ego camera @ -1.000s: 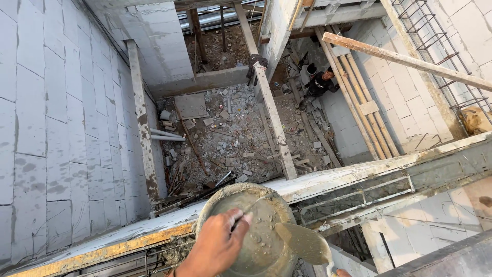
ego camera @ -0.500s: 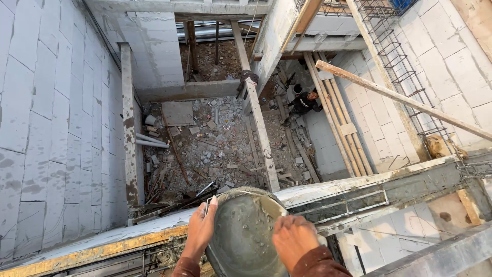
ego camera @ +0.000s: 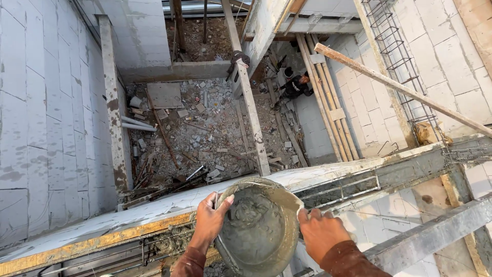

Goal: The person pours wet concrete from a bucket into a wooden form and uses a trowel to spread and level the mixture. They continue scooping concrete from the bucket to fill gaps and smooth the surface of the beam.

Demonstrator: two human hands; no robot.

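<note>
A round grey bucket [ego camera: 259,228], smeared inside with wet cement, is tipped toward me at the bottom centre. My left hand [ego camera: 209,221] grips its left rim with the thumb over the edge. My right hand [ego camera: 322,232] clasps the right rim, brown sleeve showing below the wrist. The bucket hangs over a cement-stained formwork beam [ego camera: 353,177] that runs from lower left up to the right. Steel bars lie in the beam's trough to the right of the bucket.
Far below lies a rubble-strewn floor [ego camera: 205,133] with pipes and planks. A person in dark clothes [ego camera: 297,84] stands down there near leaning boards [ego camera: 328,102]. Grey block walls [ego camera: 41,102] rise at left. A rebar cage [ego camera: 394,56] and slanted pole [ego camera: 410,92] stand at right.
A second ago my left hand held the upright bucket from above beside a trowel. Now both hands grip the rims, the bucket is tipped toward me, and the view has shifted downward.
</note>
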